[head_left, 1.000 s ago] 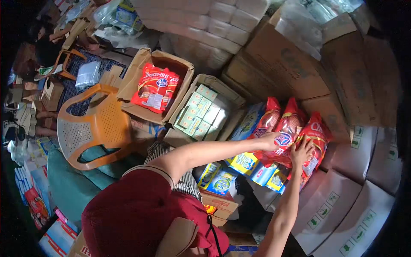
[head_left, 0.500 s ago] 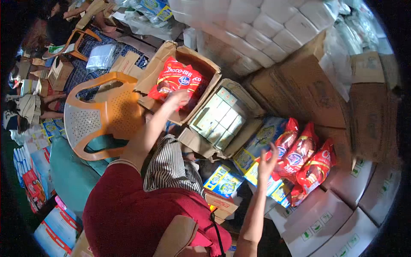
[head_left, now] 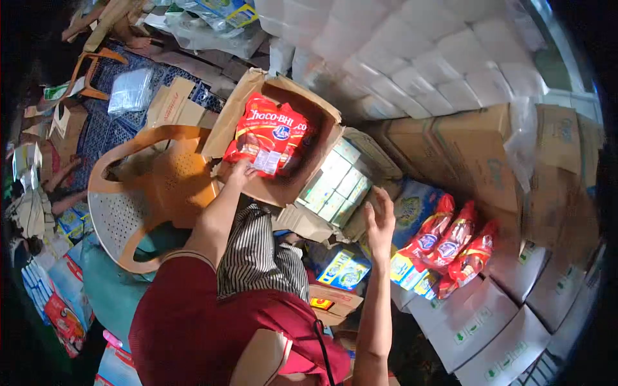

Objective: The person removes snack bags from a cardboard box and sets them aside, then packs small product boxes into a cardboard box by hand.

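Observation:
A red Choco-Bhi snack packet (head_left: 267,125) lies in the open cardboard carton (head_left: 326,128), with another red packet partly hidden behind it. My left hand (head_left: 241,174) is closed on its lower left corner, at the carton's near edge. To the right, my right hand (head_left: 380,225) is raised with fingers apart and holds nothing. It hovers near the flap of a second open carton (head_left: 356,225), which is filled with small pale boxes (head_left: 335,180). Past the right hand, three red packets (head_left: 450,244) lean side by side on blue and yellow packs (head_left: 412,273).
An orange plastic chair (head_left: 183,167) stands left of the carton. White wrapped bundles (head_left: 412,58) rise behind, above large brown cartons (head_left: 463,148). White boxes with green marks (head_left: 476,328) fill the lower right. Another person's bare arm (head_left: 64,199) shows at far left.
My left hand has moved from the packet's middle down to its lower left corner, uncovering a white label. My right hand has shifted up and left, away from the three packets.

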A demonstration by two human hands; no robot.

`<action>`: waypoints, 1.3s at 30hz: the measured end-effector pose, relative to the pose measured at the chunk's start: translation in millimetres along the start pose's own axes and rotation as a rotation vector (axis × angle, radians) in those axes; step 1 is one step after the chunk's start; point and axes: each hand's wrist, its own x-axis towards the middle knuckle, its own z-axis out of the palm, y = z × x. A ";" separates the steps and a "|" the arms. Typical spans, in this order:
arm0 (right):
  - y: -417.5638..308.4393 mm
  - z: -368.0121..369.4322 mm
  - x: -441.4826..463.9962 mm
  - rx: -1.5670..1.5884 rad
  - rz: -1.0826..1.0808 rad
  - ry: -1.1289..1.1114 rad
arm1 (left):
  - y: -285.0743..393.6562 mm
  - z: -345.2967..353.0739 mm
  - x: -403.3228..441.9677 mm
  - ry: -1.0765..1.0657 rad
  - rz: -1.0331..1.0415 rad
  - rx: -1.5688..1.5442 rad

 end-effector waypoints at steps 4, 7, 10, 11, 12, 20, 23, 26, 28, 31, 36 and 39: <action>-24.0 20.5 3.1 -0.106 0.013 -0.036 | -1.8 -10.7 16.1 -0.021 -0.005 -0.009; -12.4 30.3 3.8 -0.145 0.065 -0.045 | -8.4 -25.1 45.9 -0.050 -0.032 0.036; -1.6 44.1 8.3 -0.020 0.169 -0.016 | -1.1 -14.3 57.3 0.102 -0.090 0.031; 4.0 48.3 9.9 -0.052 0.170 -0.012 | -0.1 -10.6 59.4 0.123 -0.101 0.015; 8.8 52.2 12.3 -0.084 0.173 -0.009 | 4.5 -1.4 52.1 0.146 -0.112 -0.001; 9.8 74.9 17.4 -0.040 0.218 -0.086 | 32.9 33.8 51.7 -0.372 -0.175 -0.170; 2.5 81.6 13.1 0.060 0.320 -0.152 | 48.4 67.5 -12.0 -0.361 -0.168 -0.218; 3.4 85.7 4.2 0.343 0.501 -0.179 | 53.2 89.7 -78.5 -0.386 -0.200 -0.176; -1.4 83.4 -1.1 0.445 0.662 -0.135 | 46.5 80.5 -100.7 -0.448 -0.293 -0.189; 0.4 75.3 -13.5 0.756 0.877 -0.060 | 32.5 79.4 -171.9 -0.594 -0.265 -0.030; 10.2 63.9 -41.3 1.367 0.638 -0.055 | 11.5 40.0 -218.7 -0.872 -0.269 0.371; 0.4 27.2 -65.5 1.361 0.547 -0.002 | 16.9 63.3 -250.4 -1.380 -0.351 0.285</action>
